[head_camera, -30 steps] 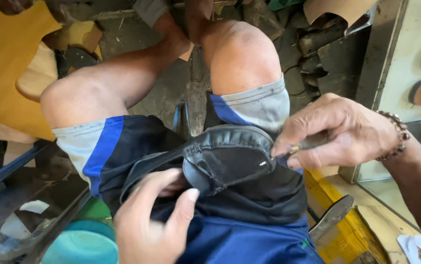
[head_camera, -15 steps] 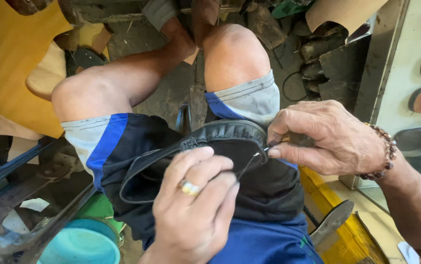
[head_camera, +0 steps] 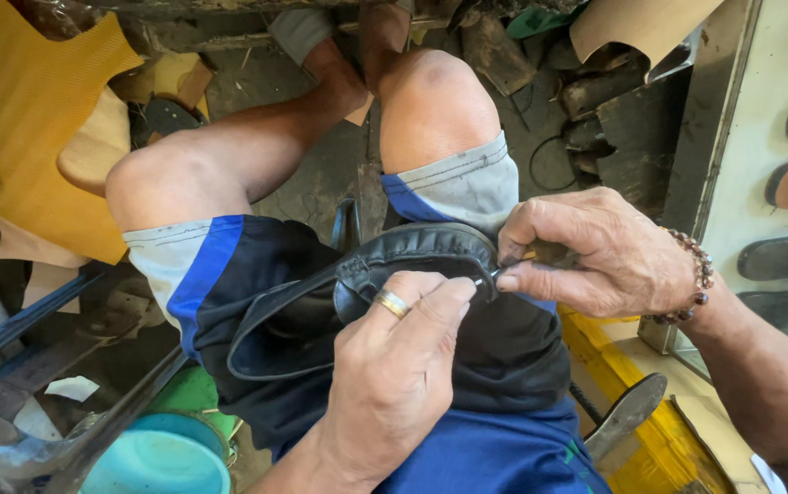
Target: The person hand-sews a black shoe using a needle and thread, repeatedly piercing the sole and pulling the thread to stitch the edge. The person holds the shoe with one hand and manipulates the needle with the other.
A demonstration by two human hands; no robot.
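At frame centre, the left hand (head_camera: pixel 394 375) is pressing the black shoe (head_camera: pixel 367 284) onto the lap, while the right hand (head_camera: pixel 595 252) is pinching a thin tool (head_camera: pixel 508 267) at its rim. A slip could jab the left fingertips (head_camera: pixel 458 288), being so close.

On your lap lies a shoe (head_camera: pixel 412 261) of black leather, smooth with a dull sheen, its rim wrinkled. Your left hand (head_camera: pixel 394 366) wears a shiny gold metal ring (head_camera: pixel 392 303); your right hand (head_camera: pixel 595 252) has a bracelet (head_camera: pixel 691 284) of matt brown beads at the wrist. Your shorts (head_camera: pixel 467 421) are soft matt cloth, blue, grey and black. A turquoise plastic tub (head_camera: pixel 161 457) looks smooth. The yellow sheet (head_camera: pixel 37 137) is ribbed and matt.
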